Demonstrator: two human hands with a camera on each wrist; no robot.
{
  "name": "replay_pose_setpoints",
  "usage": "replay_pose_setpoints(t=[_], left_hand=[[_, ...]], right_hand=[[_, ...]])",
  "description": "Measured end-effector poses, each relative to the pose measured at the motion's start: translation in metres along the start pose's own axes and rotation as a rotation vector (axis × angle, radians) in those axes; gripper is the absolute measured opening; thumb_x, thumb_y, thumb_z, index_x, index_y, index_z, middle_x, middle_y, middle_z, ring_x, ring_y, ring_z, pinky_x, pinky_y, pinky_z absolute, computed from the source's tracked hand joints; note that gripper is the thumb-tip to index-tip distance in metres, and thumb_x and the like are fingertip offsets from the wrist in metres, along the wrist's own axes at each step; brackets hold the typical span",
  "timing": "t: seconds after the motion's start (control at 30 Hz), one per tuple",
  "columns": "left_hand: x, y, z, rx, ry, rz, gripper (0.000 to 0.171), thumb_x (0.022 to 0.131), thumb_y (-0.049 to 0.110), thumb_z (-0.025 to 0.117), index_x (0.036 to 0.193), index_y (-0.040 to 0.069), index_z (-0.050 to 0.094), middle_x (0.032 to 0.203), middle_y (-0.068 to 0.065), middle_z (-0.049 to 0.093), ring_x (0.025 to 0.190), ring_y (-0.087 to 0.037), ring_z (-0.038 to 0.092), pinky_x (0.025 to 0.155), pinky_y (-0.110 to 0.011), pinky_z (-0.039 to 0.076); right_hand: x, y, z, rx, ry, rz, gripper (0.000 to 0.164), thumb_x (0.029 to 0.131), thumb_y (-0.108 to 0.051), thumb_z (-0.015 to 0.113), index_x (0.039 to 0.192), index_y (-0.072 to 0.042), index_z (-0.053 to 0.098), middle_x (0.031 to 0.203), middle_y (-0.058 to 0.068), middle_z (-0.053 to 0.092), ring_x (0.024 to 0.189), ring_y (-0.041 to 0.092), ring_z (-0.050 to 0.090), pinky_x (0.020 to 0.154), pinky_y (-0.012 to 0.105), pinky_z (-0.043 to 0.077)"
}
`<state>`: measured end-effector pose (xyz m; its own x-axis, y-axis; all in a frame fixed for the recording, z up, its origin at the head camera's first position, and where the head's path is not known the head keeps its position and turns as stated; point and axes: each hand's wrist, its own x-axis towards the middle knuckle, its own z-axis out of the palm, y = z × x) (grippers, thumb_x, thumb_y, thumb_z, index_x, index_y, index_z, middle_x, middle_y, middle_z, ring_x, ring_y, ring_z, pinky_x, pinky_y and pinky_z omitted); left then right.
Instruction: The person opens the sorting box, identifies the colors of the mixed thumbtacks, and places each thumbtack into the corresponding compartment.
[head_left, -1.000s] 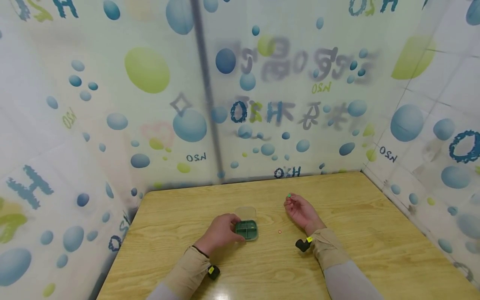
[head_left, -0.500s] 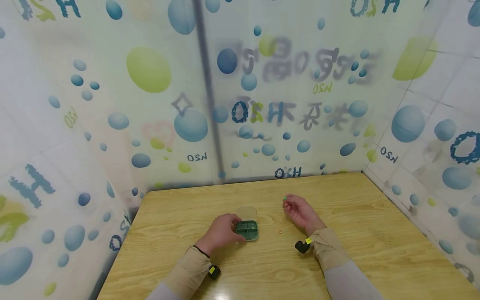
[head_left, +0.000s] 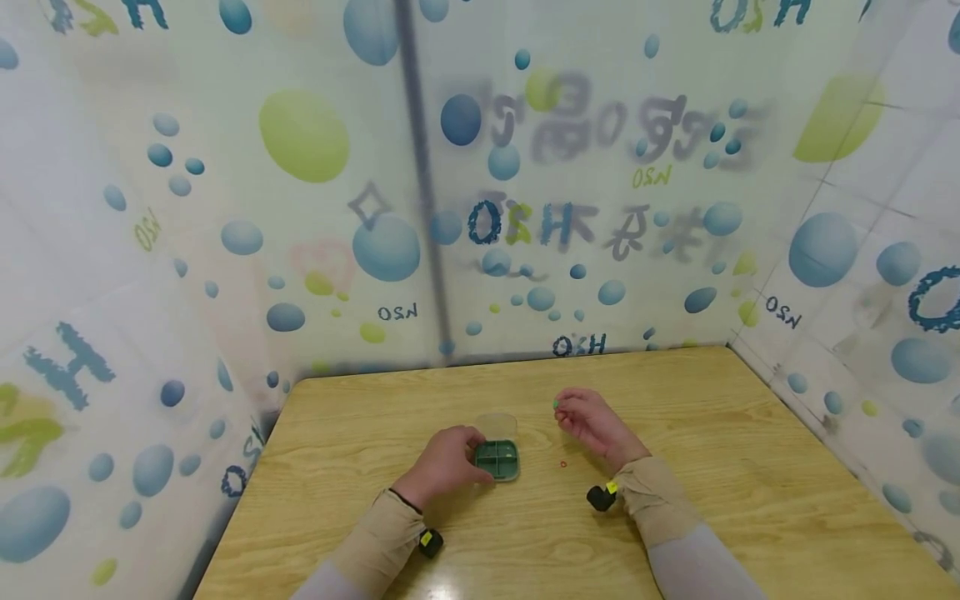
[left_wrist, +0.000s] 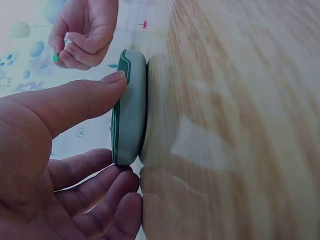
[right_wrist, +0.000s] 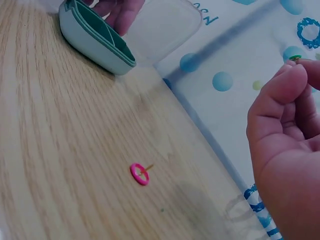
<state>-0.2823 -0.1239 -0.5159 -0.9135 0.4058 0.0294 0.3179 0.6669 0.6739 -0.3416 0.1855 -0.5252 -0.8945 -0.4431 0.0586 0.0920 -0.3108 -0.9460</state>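
Observation:
A small green pill box (head_left: 497, 461) with several compartments stands on the table, its clear lid (right_wrist: 162, 30) tipped back. My left hand (head_left: 442, 462) grips the box by its left side, thumb along the near edge and a finger at the far end. In the right wrist view, the compartments that show hold nothing I can make out. My right hand (head_left: 592, 425), raised to the right of the box, pinches a green-headed thumbtack (right_wrist: 295, 58) between thumb and fingertip. On the table between box and right hand lies a thumbtack (right_wrist: 139, 173) with a pink rim, its pin pointing up at a slant.
The wooden table (head_left: 360, 425) reaches back to a printed curtain (head_left: 300, 250) with blue and green dots. More of this sheeting hangs at the left and right sides. Black wrist cameras (head_left: 601, 498) are strapped over both sleeves.
My right hand has moved left toward the box with the green thumbtack and turned somewhat palm-down. The left hand keeps its hold on the pill box. The view has shifted slightly.

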Motion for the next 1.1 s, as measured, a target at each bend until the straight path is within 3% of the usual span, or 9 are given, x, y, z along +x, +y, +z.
replay_pose_setpoints(t=[0.23,0.43,0.6,0.7,0.83,1.1], left_hand=[[0.0,-0.001,0.0,0.0,-0.001,0.004,0.059,0.076,0.021,0.098,0.125,0.0,0.071,0.113,-0.012,0.074,0.094,-0.021,0.071,0.078,-0.036,0.059],[0.001,-0.002,0.0,0.001,-0.004,-0.011,0.06,0.077,0.024,0.097,0.127,0.003,0.071,0.115,-0.01,0.073,0.097,-0.02,0.071,0.08,-0.035,0.059],[0.002,-0.003,0.0,0.007,-0.001,-0.006,0.06,0.076,0.025,0.098,0.125,0.003,0.072,0.114,-0.01,0.074,0.096,-0.02,0.071,0.081,-0.036,0.059],[0.003,-0.004,0.001,0.023,0.003,0.001,0.059,0.076,0.027,0.098,0.124,0.004,0.073,0.113,-0.009,0.075,0.095,-0.018,0.07,0.082,-0.036,0.059],[0.003,-0.004,0.002,0.03,0.008,0.001,0.059,0.076,0.028,0.098,0.124,0.005,0.073,0.113,-0.007,0.075,0.095,-0.017,0.07,0.083,-0.037,0.059],[0.003,-0.005,0.002,0.026,0.004,0.015,0.058,0.077,0.027,0.098,0.124,0.004,0.073,0.112,-0.008,0.074,0.093,-0.018,0.07,0.08,-0.037,0.059]], right_hand=[[0.001,0.002,0.005,-0.1,-0.074,0.006,0.037,0.108,0.002,0.048,0.092,-0.02,0.074,0.084,-0.007,0.069,0.076,0.002,0.065,0.069,0.016,0.056],[0.003,-0.002,0.017,-0.227,-0.084,0.016,0.03,0.106,-0.001,0.054,0.092,-0.02,0.073,0.083,-0.008,0.067,0.073,0.003,0.062,0.07,0.019,0.055],[0.003,-0.003,0.029,-0.38,-0.079,0.035,0.013,0.104,-0.002,0.059,0.098,0.0,0.071,0.085,-0.003,0.066,0.074,0.008,0.06,0.071,0.026,0.055],[0.003,-0.003,0.038,-0.502,-0.077,0.028,0.02,0.103,-0.004,0.062,0.106,0.016,0.067,0.087,0.008,0.069,0.073,0.01,0.06,0.071,0.029,0.056],[0.003,-0.003,0.05,-0.64,-0.088,0.009,0.024,0.102,-0.003,0.063,0.109,0.019,0.067,0.088,0.017,0.07,0.072,0.01,0.061,0.069,0.028,0.057],[0.002,0.002,0.073,-0.74,-0.114,-0.006,0.016,0.098,-0.002,0.067,0.101,0.012,0.073,0.078,-0.001,0.066,0.067,0.01,0.058,0.064,0.025,0.053]])
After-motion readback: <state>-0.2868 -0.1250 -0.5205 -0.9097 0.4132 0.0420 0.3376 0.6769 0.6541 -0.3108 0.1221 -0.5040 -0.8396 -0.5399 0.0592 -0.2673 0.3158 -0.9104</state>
